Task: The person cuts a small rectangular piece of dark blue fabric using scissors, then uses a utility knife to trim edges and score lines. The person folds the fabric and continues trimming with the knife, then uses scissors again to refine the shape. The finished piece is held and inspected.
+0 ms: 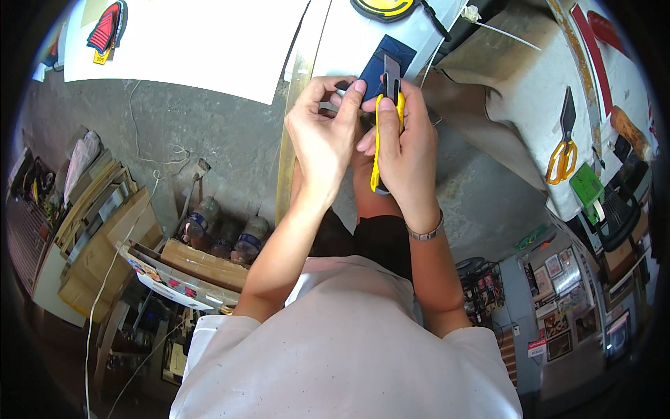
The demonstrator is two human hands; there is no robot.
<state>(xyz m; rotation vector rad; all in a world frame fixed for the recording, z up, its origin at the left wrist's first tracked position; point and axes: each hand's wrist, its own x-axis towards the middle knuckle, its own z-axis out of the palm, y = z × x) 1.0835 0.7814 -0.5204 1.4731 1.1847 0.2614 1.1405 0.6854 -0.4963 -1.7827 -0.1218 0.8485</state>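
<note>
My right hand (405, 150) grips a yellow utility knife (380, 140) with its blade (391, 72) extended upward. My left hand (324, 133) pinches at the top of the knife, fingertips near the blade's base. Just behind both hands a dark blue fabric piece (387, 63) lies on the edge of a white table (335, 42). A metal bracelet sits on my right wrist.
Yellow-handled scissors (562, 150) and a green tape dispenser (586, 188) lie on a worktop at right. A red embroidered patch (106, 29) rests on white sheet at upper left, a yellow-black patch (384, 7) at top. Cardboard boxes (181, 269) and bottles stand on the floor left.
</note>
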